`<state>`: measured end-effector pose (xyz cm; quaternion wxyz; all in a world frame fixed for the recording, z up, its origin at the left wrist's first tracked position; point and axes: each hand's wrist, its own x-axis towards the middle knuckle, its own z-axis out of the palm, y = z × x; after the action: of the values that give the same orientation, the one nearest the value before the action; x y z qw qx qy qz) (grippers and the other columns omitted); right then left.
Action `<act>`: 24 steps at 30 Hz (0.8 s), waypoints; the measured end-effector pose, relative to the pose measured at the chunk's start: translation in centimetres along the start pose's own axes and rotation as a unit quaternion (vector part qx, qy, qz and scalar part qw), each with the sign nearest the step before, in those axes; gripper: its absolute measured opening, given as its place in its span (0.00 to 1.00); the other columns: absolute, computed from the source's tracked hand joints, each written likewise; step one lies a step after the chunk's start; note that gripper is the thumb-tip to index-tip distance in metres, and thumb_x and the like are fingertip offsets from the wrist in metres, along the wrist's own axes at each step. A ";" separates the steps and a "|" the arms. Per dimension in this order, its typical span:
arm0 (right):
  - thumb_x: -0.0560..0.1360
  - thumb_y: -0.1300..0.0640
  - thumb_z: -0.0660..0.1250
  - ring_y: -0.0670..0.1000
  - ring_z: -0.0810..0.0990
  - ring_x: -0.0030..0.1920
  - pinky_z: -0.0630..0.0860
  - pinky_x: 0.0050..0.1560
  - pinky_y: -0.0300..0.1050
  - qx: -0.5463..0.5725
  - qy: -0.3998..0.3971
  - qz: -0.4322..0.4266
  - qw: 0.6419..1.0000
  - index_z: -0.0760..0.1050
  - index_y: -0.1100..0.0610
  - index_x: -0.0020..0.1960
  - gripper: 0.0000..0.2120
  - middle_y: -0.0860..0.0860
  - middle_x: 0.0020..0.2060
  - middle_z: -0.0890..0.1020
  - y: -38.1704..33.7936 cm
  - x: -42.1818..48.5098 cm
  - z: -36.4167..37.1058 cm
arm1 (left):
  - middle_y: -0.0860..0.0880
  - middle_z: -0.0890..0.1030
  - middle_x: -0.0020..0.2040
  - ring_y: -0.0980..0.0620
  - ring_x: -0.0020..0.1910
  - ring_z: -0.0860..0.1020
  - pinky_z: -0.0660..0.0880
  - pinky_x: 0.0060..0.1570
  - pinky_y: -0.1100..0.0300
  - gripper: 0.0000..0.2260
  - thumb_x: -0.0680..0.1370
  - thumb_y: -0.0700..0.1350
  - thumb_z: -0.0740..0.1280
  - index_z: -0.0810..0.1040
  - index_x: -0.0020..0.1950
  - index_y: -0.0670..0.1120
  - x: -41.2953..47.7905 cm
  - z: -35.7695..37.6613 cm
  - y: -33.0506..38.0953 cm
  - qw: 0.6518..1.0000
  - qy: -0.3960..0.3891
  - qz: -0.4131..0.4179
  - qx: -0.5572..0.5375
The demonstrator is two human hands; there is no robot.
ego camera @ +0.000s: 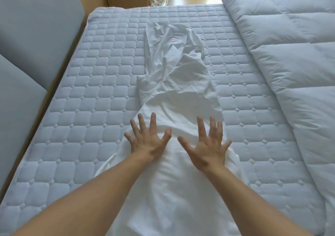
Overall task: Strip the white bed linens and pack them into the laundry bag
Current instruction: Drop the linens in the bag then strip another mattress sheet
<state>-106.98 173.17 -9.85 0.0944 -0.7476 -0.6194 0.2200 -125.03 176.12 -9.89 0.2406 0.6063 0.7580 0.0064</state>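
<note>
White sheet (174, 83) lengthwise, pointing away, mattress (87, 94)

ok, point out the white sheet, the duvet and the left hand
white sheet (177, 72): head view, crumpled far end.
duvet (293, 54): head view, middle of a quilted panel.
left hand (146, 138): head view, back of the hand.

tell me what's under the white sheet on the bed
The white sheet lies on the quilted mattress, bare on both sides. Both open hands, left and right, are over it. Anything beneath its folds is hidden.
</note>
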 end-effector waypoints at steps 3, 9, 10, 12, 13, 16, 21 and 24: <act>0.69 0.21 0.52 0.52 0.27 0.77 0.41 0.71 0.75 -0.012 -0.042 0.016 0.999 0.33 0.36 0.78 0.48 0.46 0.79 0.32 0.1 5.9 0.0 | 0.46 0.37 0.81 0.42 0.79 0.33 0.38 0.72 0.34 0.39 0.74 0.74 0.45 0.38 0.80 0.60 4.2 0.3 1.1 0.999 -0.012 -0.035 -0.019; 0.66 0.21 0.58 0.53 0.29 0.78 0.44 0.71 0.77 -0.005 -0.032 0.025 0.999 0.29 0.36 0.77 0.53 0.48 0.78 0.29 1.4 15.2 1.0 | 0.46 0.38 0.82 0.42 0.80 0.38 0.41 0.73 0.33 0.38 0.75 0.73 0.46 0.38 0.80 0.59 11.5 1.2 2.3 0.997 0.003 -0.069 -0.042; 0.65 0.20 0.59 0.53 0.29 0.78 0.44 0.71 0.76 0.003 -0.031 0.026 0.999 0.28 0.36 0.77 0.55 0.49 0.78 0.29 1.2 16.7 1.2 | 0.47 0.39 0.82 0.42 0.80 0.39 0.41 0.73 0.33 0.39 0.75 0.74 0.47 0.39 0.81 0.59 12.8 1.3 2.6 0.996 0.005 -0.073 -0.054; 0.62 0.19 0.60 0.54 0.31 0.79 0.44 0.71 0.75 0.040 -0.032 0.047 0.998 0.27 0.36 0.76 0.58 0.53 0.79 0.31 0.8 19.2 1.8 | 0.46 0.39 0.82 0.41 0.80 0.40 0.42 0.73 0.33 0.41 0.74 0.74 0.49 0.38 0.81 0.58 15.3 1.4 3.2 0.992 0.013 -0.089 -0.087; 0.61 0.18 0.60 0.55 0.34 0.80 0.44 0.72 0.74 0.059 -0.028 0.064 0.996 0.26 0.36 0.76 0.59 0.56 0.80 0.34 0.6 20.2 2.3 | 0.46 0.39 0.82 0.40 0.80 0.39 0.42 0.73 0.33 0.43 0.74 0.75 0.50 0.38 0.81 0.57 16.3 1.5 3.6 0.989 0.021 -0.101 -0.102; 0.59 0.17 0.58 0.57 0.36 0.80 0.43 0.72 0.71 0.042 0.005 0.079 0.996 0.23 0.38 0.74 0.62 0.61 0.80 0.38 0.7 21.1 4.6 | 0.44 0.37 0.81 0.41 0.80 0.39 0.42 0.72 0.33 0.50 0.70 0.77 0.57 0.37 0.81 0.54 18.1 2.6 4.6 0.978 0.076 -0.149 -0.124; 0.52 0.17 0.62 0.52 0.44 0.80 0.51 0.73 0.63 0.071 0.086 0.084 0.990 0.34 0.39 0.78 0.66 0.55 0.81 0.47 1.7 21.6 5.7 | 0.42 0.51 0.81 0.42 0.78 0.51 0.57 0.70 0.39 0.60 0.62 0.76 0.67 0.42 0.81 0.46 19.1 2.9 4.7 0.959 0.166 -0.208 -0.102; 0.51 0.21 0.70 0.54 0.52 0.77 0.54 0.73 0.60 0.106 0.093 0.099 0.985 0.37 0.40 0.79 0.68 0.52 0.79 0.55 1.5 22.2 4.8 | 0.43 0.65 0.74 0.40 0.72 0.62 0.65 0.64 0.45 0.58 0.63 0.73 0.70 0.50 0.80 0.43 19.5 1.7 5.3 0.963 0.170 -0.188 -0.088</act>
<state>-104.75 193.66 -19.42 0.2074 -0.8084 -0.5040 0.2223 -122.51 195.06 -16.77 0.1576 0.4190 0.8847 0.1301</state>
